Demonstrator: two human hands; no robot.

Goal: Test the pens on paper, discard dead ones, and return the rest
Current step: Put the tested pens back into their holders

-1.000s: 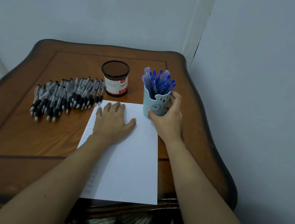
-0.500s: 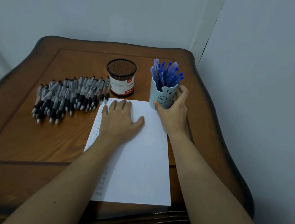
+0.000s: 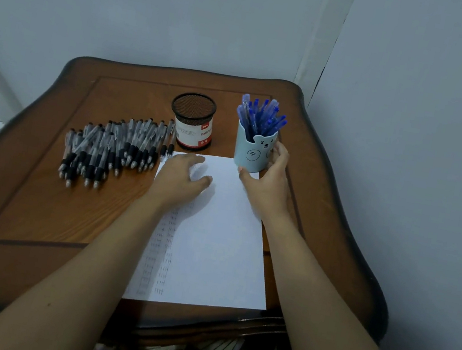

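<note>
A white sheet of paper [image 3: 211,248] lies on the wooden table [image 3: 35,203], with rows of small pen marks down its left side. My left hand [image 3: 183,179] rests on the sheet's top left corner, its fingers bent and blurred. At the sheet's top right corner stands a light blue bear-face cup [image 3: 253,152] full of blue pens [image 3: 261,115]. My right hand [image 3: 268,181] holds this cup, thumb at its front base and fingers on its right side. Several black-grip pens [image 3: 112,148] lie in a row to the left.
A black mesh pen holder [image 3: 193,121] with a red and white label stands behind the paper, between the pen row and the blue cup. Walls close in behind the table and along its right side. The table's front edge runs just below the sheet.
My left hand's fingers, flat on the paper before, are now drawn in and blurred. My right hand stays round the blue cup. The view has shifted slightly.
</note>
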